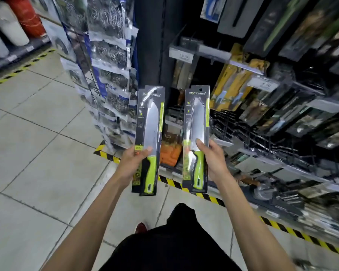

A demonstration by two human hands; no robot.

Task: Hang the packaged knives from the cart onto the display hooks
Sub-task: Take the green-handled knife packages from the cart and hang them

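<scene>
I hold two packaged knives upright in front of the shelving, each a steel blade with a lime-green handle on a black card. My left hand [132, 163] grips the left packaged knife [150, 122] at its lower part; a second card edge shows behind it. My right hand [213, 159] grips the right packaged knife [197, 118] by its right edge, thumb on the blade cover. Both cards have a hanging hole at the top. Display hooks [266, 139] of black wire jut from the rack to the right, holding other packaged knives. The cart is out of view.
A hanging rack of steel scourers [110, 61] stands to the left of the knives. Price tags [181, 54] sit on the hook ends. Yellow-black tape [172, 182] runs along the shelf base on the tiled floor. Shelves with white containers [6, 22] stand far left.
</scene>
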